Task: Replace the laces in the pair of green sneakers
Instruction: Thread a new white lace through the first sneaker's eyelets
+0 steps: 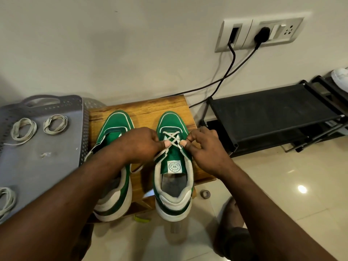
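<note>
While heels overhang the tabletop [143, 108] edge, the lace [172, 137] is pinched.
Held by left grip [141, 146] and right grip [203, 146] over right sneaker [170, 121].

Two bare forearms are seen, ended by the left hand [139, 146] and the right hand [203, 147], whose thumbnails are trimmed short.
</note>
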`<state>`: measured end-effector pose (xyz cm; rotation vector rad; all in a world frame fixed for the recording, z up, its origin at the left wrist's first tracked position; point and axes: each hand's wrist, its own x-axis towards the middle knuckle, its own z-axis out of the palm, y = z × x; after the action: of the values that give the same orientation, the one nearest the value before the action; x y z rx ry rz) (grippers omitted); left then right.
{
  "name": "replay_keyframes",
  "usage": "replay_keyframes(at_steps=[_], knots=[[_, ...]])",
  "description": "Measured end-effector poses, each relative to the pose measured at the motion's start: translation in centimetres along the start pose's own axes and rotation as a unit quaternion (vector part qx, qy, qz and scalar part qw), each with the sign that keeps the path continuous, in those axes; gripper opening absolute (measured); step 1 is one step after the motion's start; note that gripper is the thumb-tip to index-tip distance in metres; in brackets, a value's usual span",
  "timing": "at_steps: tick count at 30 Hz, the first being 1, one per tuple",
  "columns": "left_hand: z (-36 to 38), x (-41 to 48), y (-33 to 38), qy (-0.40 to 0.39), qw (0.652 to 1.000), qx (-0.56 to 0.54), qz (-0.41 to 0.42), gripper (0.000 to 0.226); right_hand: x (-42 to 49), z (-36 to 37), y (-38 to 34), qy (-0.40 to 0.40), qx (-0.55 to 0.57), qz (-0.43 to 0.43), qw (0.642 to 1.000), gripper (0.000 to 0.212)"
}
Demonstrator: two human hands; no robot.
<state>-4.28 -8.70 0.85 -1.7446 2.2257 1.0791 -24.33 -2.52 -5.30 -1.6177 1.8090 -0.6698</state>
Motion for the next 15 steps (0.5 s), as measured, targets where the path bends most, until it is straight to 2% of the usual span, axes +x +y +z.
replay_keyframes(at_steps=[6,9,12,15], knots=[[-0.42,-0.86,0.64,-0.052,0.998,-0.044,0.005,0.046,-0.05,0.42,0.01,0.002,0.010,-0.006,1.000,0.019],[-0.39,-0.85,0.23,-0.076,0.996,-0.036,0.010,0.032,-0.05,0.65,-0.19,0.014,0.010,0.000,1.000,0.023],[-0.36,-0.73,0.09,-0.061,0.996,-0.069,0.011,0.023,0.04,0.68,-0.24,0.015,0.015,0.012,1.000,0.028],[-0.90,-0.71,-0.03,-0.018,0.990,-0.140,-0.008,0.018,0.24,0.24,-0.07,0.034,-0.037,0.037,0.998,0.030]])
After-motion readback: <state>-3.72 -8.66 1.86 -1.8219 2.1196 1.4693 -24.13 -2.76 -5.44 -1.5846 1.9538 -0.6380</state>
